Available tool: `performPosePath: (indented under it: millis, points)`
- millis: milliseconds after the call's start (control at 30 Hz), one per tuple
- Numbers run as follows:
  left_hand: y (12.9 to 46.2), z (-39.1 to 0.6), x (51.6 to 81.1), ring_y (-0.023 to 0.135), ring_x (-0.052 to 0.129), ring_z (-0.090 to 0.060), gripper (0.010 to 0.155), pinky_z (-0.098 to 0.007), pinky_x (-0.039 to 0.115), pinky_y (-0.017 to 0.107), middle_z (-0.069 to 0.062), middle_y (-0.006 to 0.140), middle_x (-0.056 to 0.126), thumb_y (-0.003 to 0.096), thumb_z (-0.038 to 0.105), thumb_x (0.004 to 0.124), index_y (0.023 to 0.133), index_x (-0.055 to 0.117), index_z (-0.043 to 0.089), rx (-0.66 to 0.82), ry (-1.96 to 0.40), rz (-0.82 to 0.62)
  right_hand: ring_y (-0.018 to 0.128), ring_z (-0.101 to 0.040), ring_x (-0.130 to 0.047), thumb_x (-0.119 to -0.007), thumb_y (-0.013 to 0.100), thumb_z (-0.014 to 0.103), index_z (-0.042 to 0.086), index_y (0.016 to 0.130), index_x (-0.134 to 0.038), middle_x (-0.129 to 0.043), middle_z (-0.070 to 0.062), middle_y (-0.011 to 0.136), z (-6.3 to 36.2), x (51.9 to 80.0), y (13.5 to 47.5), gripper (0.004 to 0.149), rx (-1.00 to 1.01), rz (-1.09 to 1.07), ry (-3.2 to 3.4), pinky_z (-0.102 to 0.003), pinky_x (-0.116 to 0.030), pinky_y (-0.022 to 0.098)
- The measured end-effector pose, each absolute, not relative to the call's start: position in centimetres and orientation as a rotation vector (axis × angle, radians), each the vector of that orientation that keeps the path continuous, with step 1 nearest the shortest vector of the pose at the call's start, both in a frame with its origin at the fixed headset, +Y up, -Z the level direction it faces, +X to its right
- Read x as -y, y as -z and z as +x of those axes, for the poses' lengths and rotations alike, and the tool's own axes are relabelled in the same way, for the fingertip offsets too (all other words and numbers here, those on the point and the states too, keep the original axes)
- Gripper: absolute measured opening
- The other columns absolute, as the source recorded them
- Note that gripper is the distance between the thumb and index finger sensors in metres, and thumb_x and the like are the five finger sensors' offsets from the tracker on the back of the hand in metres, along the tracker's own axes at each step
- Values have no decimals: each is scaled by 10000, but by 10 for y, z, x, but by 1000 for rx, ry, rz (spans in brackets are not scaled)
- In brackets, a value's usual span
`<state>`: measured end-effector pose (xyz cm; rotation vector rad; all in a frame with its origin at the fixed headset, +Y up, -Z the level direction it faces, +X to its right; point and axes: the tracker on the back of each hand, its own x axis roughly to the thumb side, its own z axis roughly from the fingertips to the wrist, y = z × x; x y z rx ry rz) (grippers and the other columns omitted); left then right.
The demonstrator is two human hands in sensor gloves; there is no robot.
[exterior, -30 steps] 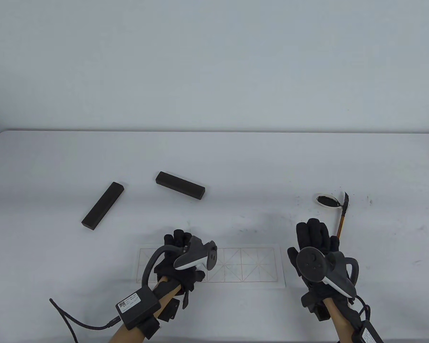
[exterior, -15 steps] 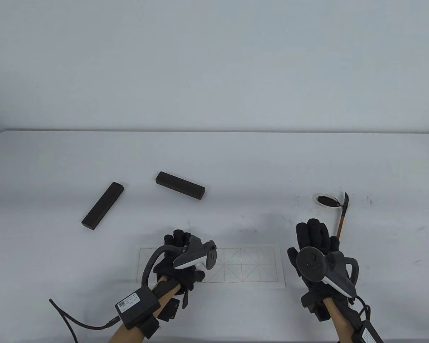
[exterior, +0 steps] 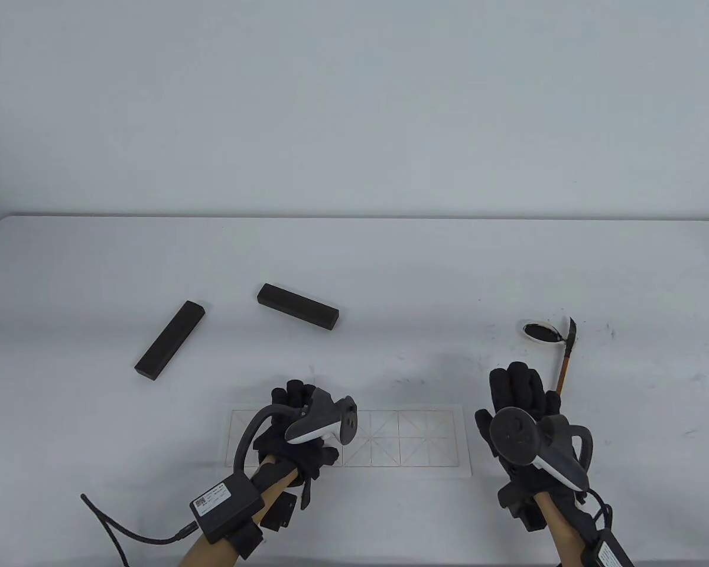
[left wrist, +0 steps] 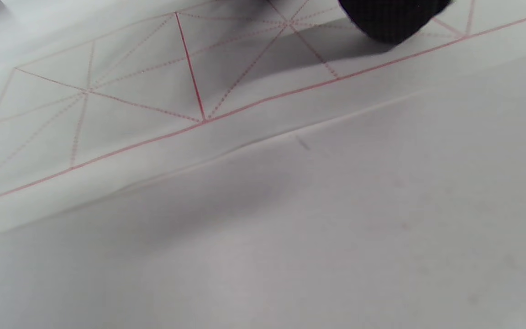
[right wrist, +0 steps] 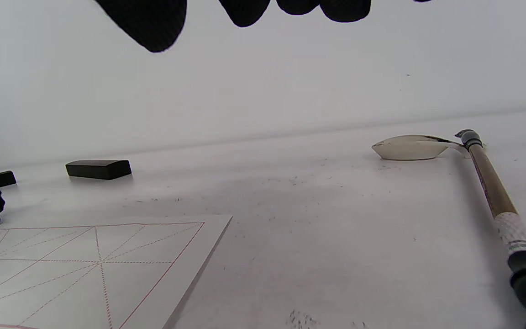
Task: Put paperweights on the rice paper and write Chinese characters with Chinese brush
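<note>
The rice paper [exterior: 403, 437] with its red grid lies at the table's front middle, blank. My left hand [exterior: 292, 403] rests on the sheet's left part with loosely curled fingers and holds nothing; one fingertip [left wrist: 391, 20] touches the paper [left wrist: 153, 91]. My right hand [exterior: 520, 387] hovers flat just right of the sheet, fingers [right wrist: 153, 23] straight and empty. Two dark paperweights [exterior: 170, 346] [exterior: 298, 306] lie on the bare table, far left of the paper. The brush [exterior: 565, 360] lies beside my right hand, its tip leaning on the ink dish [exterior: 540, 331].
In the right wrist view the brush [right wrist: 496, 201] runs along the right edge toward the dish [right wrist: 411, 147], and the nearer paperweight [right wrist: 98, 168] sits beyond the paper's corner [right wrist: 85, 269]. Ink specks dot the white table [exterior: 449, 266]. A cable [exterior: 118, 525] trails from my left wrist.
</note>
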<state>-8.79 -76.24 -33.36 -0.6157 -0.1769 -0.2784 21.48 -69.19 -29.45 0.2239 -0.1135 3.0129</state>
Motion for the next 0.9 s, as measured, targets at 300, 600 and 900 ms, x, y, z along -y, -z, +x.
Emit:
performPosePath:
  millis: [300,600,900]
  points:
    - [341,-109,735,1122,-71,-417,878,-579,-10,779,-101,1230,-26,520,551,564,1191,111,213,172,113,-612,1027,-537,-310,-630,585,366,10,1107,-323,-209,-320,1123,217,691,295,703,107,211,-3005,-747,-365,650]
    - [371,-181,681,1151,-102,-356,856,-533,-63,803,-47,1241,-48,521,538,573,1193,111,278,-148,65,-427,1028,-536,-309,-629,585,365,10,1107,-323,-206,-323,1122,219,693,298,701,80,192,-3009,-746,-365,651]
    - [424,-286,668,1213,-101,-278,842,-495,-97,845,84,1253,-92,511,569,564,1163,52,424,-607,61,-403,1025,-540,-307,-629,585,365,7,1107,-323,-207,-322,1122,220,692,298,703,80,191,-3003,-746,-365,649]
